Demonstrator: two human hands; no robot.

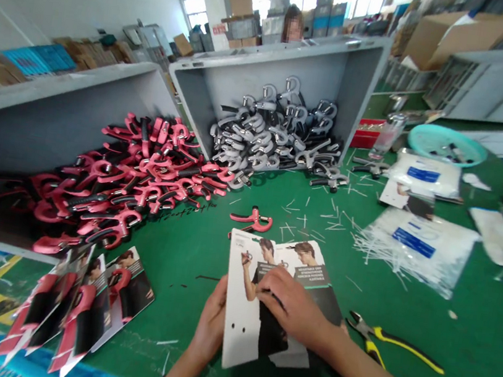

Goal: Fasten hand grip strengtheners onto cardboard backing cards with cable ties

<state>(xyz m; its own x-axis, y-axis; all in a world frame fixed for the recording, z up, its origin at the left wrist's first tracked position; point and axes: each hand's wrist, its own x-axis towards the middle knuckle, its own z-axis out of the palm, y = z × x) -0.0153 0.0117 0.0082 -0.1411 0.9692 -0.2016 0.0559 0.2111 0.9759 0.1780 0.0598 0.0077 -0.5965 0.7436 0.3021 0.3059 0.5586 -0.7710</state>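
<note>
My left hand (210,322) grips the left edge of a printed backing card (241,312), which is tilted up off the green table (186,254). My right hand (295,310) lies flat over a stack of the same printed cards (310,265), fingers on the top one. A single pink hand gripper (251,218) lies just beyond the cards. Farther left is a large heap of pink hand grippers (131,181).
A grey bin (365,79) tipped on its side holds several grey hand grippers (272,138). Finished carded grippers (80,305) fan out at lower left. Yellow-handled cutters (391,344) lie right of my arm. Bags of white cable ties (416,246), loose tie offcuts and a teal bowl (447,144) sit at right.
</note>
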